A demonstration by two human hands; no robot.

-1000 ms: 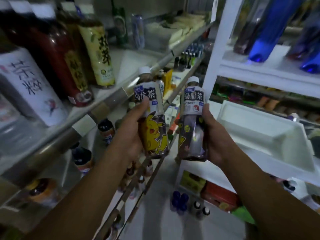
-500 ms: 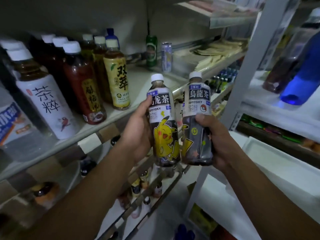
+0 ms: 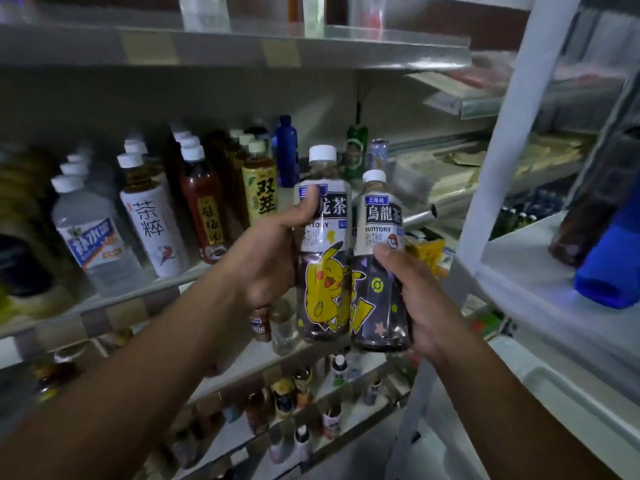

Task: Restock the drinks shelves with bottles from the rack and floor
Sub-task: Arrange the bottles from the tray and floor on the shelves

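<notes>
My left hand grips an oolong tea bottle with a white cap and a yellow cartoon figure on its label. My right hand grips a second oolong tea bottle with a white cap and a darker lower label. Both bottles stand upright, side by side and touching, in front of the middle drinks shelf. On that shelf stand rows of bottles: a clear water bottle, a white-labelled tea, a red-brown tea and a yellow-labelled tea.
A blue bottle, a green can and a silver can stand at the shelf's back. An upper shelf runs overhead. Lower shelves hold small bottles. A white rack at right carries a lying blue bottle.
Both hands have lifted the two tea bottles higher, up to the middle shelf's level. The view has tilted upward, and the upper shelf has come into sight.
</notes>
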